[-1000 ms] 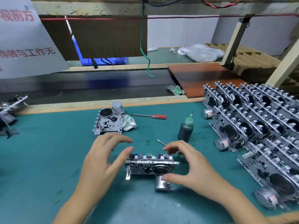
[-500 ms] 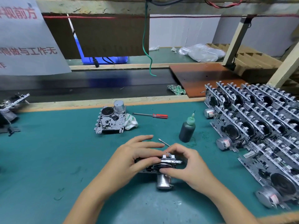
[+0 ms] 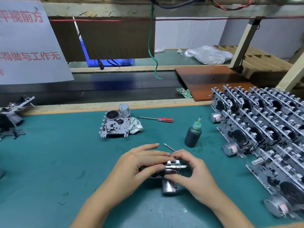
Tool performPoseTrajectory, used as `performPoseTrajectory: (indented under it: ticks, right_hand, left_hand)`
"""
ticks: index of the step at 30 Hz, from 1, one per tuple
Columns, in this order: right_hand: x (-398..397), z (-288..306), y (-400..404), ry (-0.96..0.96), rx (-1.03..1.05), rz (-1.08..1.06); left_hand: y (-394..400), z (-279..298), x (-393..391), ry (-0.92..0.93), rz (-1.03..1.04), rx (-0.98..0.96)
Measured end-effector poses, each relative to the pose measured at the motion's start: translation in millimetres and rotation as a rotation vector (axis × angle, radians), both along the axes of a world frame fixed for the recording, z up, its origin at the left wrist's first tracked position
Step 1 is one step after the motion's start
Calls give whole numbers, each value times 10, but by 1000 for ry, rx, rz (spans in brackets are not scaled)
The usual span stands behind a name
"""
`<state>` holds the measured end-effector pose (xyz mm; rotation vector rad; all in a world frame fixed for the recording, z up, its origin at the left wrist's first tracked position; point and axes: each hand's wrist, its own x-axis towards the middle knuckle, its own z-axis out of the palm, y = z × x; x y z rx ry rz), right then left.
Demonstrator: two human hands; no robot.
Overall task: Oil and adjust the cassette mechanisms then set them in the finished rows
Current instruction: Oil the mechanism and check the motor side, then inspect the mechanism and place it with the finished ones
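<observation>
Both hands have closed in over the mechanism since a second ago.
On the teal work mat [image 3: 49, 162], beside the leaning rows of finished metal mechanisms [image 3: 263, 129], the left hand [image 3: 139, 167] and right hand [image 3: 194, 171] grasp the silver cassette mechanism [image 3: 174, 167]; its round motor [image 3: 168, 186] points toward the camera, with the dark oil bottle [image 3: 193, 135] near.

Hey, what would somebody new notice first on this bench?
Probably the finished rows of cassette mechanisms packed along the right. Next, both hands, left hand and right hand, holding one mechanism at centre on the green mat, with the dark oil bottle standing just beyond.
</observation>
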<state>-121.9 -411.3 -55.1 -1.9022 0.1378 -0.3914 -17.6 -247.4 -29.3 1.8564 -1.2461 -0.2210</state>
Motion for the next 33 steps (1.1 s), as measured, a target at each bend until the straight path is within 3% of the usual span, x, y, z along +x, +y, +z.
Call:
performPoseTrajectory:
  ticks: [3,6,11,17,21,25,29,33]
  right_hand:
    - [-50,11,33,28,-118,-17]
    - [-140,16,-14,45,-454,-117]
    - [-266,-100,-65,-217,-866,-261]
    - [-259,-132,-100,-224,-952,-238]
    - [-252,-63,-108,-102,-878,-208]
    - [-161,54,-134,81,-533,-68]
    - [0,82,-96,63,-159,40]
    - [29,35,-104,45,12,98]
  left_hand:
    - [0,0,-12,-14,24,14]
    - [-10,14,-13,-33,54,26]
    - [-6,-6,-16,-64,76,21]
    - [-11,-12,-23,-72,83,17]
    - [-11,-11,-27,-69,91,22]
    - [-9,-9,-31,-61,86,21]
    - [-10,-9,-35,-60,94,19]
    - [-16,-21,-32,-83,98,31]
